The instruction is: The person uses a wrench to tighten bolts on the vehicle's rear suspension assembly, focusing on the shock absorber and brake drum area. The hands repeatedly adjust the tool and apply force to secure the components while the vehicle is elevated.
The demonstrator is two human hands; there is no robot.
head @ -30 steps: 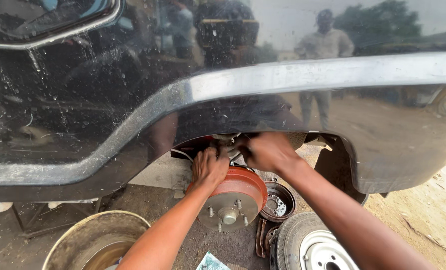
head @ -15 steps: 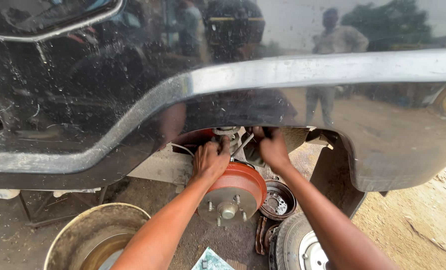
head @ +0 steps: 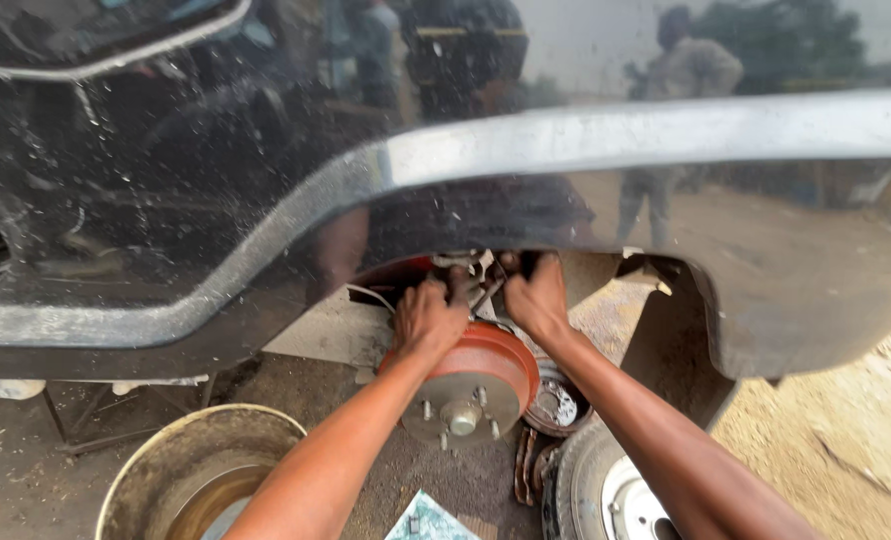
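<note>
left hand (head: 428, 318): bare, no glove, no ring or watch showing | right hand (head: 538, 298): bare too, fingertips hidden up in the shadow | forearms behind both hands: bare all the way, no sleeves or cuffs showing

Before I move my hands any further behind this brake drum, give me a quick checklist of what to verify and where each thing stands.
1. Left hand steady on top of the red brake drum: ok, it rests on the upper edge.
2. Right hand on the parts behind the drum: cannot tell, its fingers are hidden up in the wheel arch.
3. Wheel studs present on the drum face: ok, several stand out around the hub.
4. Removed wheel out of the way: not ok, it lies close under the right forearm.
5. Car safely propped: cannot tell, no support shows.
6. Metal basin away from the arms: ok, it sits apart to the left.
</note>
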